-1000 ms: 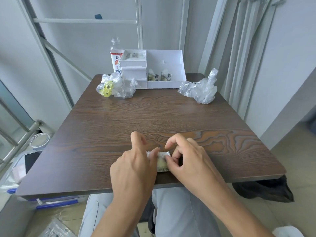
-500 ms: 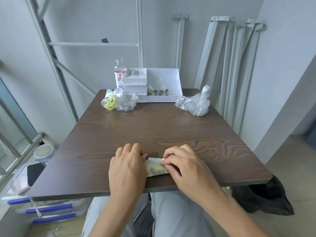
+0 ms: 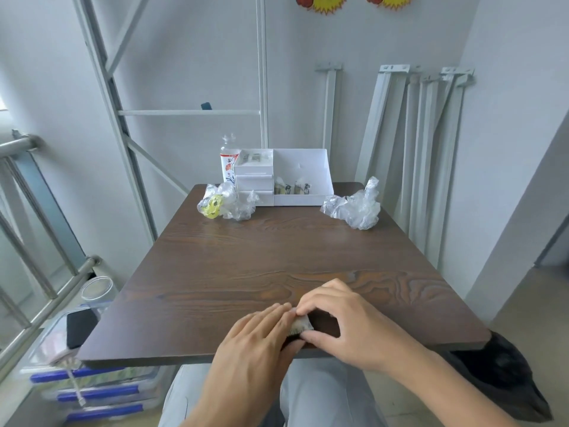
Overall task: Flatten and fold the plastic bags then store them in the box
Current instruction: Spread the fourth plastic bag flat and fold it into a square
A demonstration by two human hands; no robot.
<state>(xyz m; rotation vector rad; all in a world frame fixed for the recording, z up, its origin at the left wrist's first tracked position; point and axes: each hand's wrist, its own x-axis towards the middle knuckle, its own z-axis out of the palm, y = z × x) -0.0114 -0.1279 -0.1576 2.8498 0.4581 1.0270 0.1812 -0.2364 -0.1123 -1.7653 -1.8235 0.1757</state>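
Shorter now, the folded bag (image 3: 301,325) is pressed flat by the left hand (image 3: 255,343) and pinched by the right hand (image 3: 348,328). Near the box (image 3: 303,163), the yellow-marked bag (image 3: 226,206) and the clear bag (image 3: 354,208) lie crumpled, not yet folded.

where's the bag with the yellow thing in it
In the head view, the bag lies at the far left of the table, just in front of the bottle and beside the left front corner of the box.
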